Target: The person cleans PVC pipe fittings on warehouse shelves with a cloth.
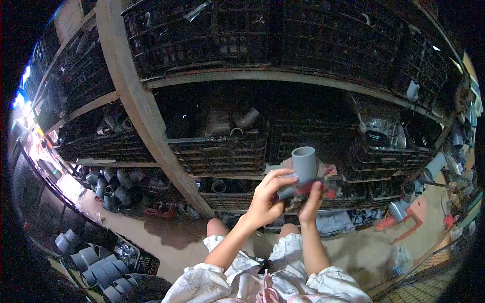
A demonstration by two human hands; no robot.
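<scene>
A grey plastic pipe fitting (304,165) stands open end up between my two hands, in front of the shelves. My left hand (269,198) is closed on its left side, fingertips against the grey wall. A lower grey part shows under these fingers. Around the base bunches a crumpled red and pale cloth (329,175), partly hidden by the fitting. My right hand (310,202) is closed on this cloth at the lower right, its thumb raised along the fitting and its other fingers blurred or hidden.
Black plastic crates (222,154) of pipe parts fill the shelves ahead, with a wooden post (146,116) at the left. Grey fittings (103,270) lie piled at the lower left. A red-orange frame (415,217) rests on the floor at the right.
</scene>
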